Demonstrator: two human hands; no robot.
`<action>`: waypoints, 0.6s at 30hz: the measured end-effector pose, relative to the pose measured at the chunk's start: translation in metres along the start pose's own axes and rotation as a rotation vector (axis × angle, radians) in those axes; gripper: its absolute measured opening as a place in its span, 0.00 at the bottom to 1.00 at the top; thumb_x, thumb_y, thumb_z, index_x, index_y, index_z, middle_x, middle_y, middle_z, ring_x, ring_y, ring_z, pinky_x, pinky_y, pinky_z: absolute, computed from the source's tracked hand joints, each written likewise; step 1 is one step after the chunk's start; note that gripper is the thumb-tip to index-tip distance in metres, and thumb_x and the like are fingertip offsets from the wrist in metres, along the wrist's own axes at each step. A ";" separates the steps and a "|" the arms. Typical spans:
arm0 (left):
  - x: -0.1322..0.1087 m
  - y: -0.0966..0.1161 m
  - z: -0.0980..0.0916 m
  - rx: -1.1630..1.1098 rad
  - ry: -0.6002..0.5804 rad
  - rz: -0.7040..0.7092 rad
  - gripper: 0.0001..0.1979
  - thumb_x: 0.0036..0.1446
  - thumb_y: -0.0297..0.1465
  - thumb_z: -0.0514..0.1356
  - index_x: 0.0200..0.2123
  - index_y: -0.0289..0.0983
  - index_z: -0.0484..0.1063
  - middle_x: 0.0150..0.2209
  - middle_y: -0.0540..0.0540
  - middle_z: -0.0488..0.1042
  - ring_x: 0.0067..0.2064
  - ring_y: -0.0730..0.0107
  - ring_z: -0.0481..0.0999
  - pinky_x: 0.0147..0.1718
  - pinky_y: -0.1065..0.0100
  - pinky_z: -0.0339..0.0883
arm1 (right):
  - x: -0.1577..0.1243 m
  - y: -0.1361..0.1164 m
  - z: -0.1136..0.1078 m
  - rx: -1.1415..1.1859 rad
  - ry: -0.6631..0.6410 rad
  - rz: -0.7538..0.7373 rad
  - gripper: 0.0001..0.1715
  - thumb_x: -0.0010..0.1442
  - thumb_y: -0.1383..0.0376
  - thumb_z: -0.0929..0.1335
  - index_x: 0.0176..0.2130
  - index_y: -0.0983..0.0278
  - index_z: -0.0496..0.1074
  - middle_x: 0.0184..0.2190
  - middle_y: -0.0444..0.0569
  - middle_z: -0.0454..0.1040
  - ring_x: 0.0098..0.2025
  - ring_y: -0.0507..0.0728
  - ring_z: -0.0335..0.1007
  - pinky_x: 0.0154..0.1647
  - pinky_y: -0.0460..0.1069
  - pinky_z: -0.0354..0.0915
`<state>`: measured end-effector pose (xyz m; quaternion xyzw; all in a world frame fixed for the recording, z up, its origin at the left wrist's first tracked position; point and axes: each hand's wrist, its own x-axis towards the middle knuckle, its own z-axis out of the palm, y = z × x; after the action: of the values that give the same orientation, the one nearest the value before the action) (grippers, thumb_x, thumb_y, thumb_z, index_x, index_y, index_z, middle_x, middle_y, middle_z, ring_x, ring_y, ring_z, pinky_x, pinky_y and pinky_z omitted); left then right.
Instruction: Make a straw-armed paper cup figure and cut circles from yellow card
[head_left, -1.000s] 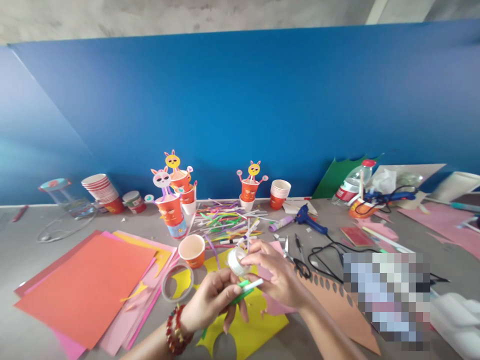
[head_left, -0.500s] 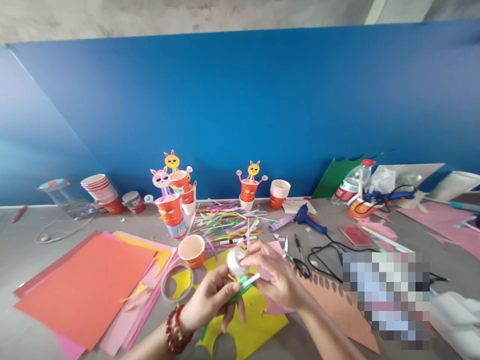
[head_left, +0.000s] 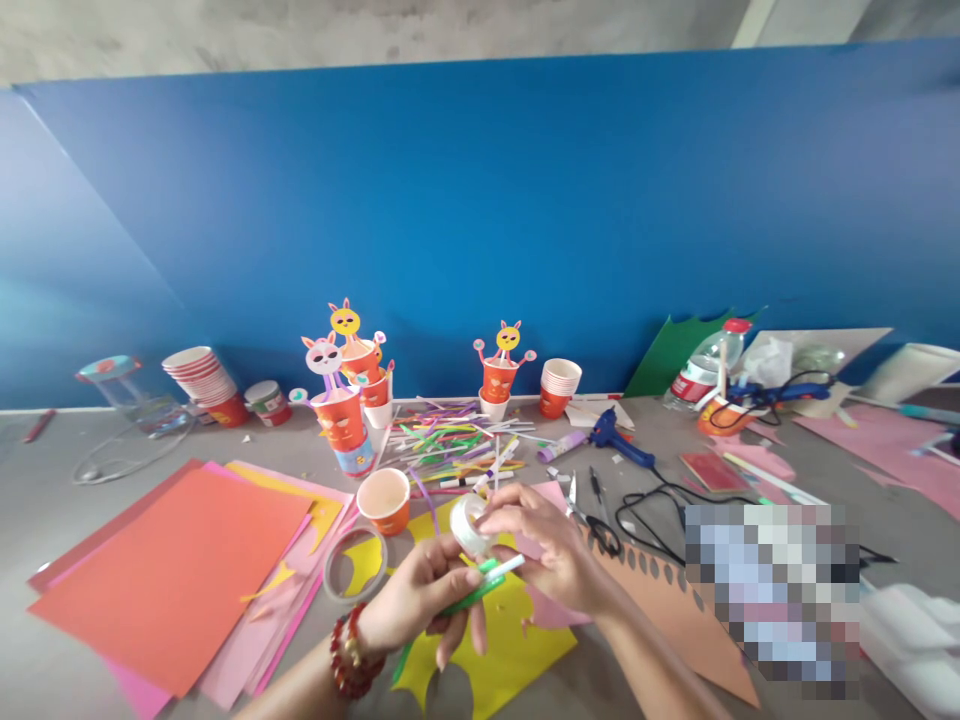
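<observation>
Between finger and thumb, my left hand [head_left: 420,590] grips a green stick [head_left: 472,594] and a white-and-green one, whose white part [head_left: 504,568] points toward my right hand. The kind of these stick-like pieces is unclear. My right hand [head_left: 551,545] has its fingers closed on a small roll of clear tape [head_left: 466,522], close above the left thumb. Both hands are over a cut yellow sheet [head_left: 517,645]. A paper cup [head_left: 384,505] stands left of the tape, and a larger tape ring [head_left: 330,570] lies beside my left hand.
Colored paper [head_left: 180,570] is stacked at left. Loose straw-like strips [head_left: 442,440] lie behind the hands, near cups with animal faces [head_left: 337,420]. To the right are scissors [head_left: 602,535], a blue glue gun [head_left: 619,440] with its cord, a bottle [head_left: 701,370] and orange paper [head_left: 675,625].
The tape roll has turned slightly and shifted a little left in my right hand. The sticks in my left hand have moved slightly, showing more of the green one.
</observation>
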<state>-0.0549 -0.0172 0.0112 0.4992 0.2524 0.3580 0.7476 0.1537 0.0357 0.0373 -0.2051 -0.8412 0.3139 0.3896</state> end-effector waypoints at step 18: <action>0.002 -0.002 0.003 -0.097 -0.067 0.021 0.12 0.67 0.38 0.56 0.43 0.34 0.64 0.22 0.45 0.79 0.10 0.80 0.67 0.07 0.81 0.42 | 0.002 0.003 0.003 -0.089 0.001 -0.095 0.14 0.63 0.70 0.68 0.49 0.58 0.71 0.48 0.53 0.74 0.52 0.61 0.70 0.49 0.54 0.69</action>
<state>-0.0505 -0.0175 0.0103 0.4766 0.2044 0.3607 0.7752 0.1503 0.0378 0.0342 -0.1822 -0.8629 0.2573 0.3949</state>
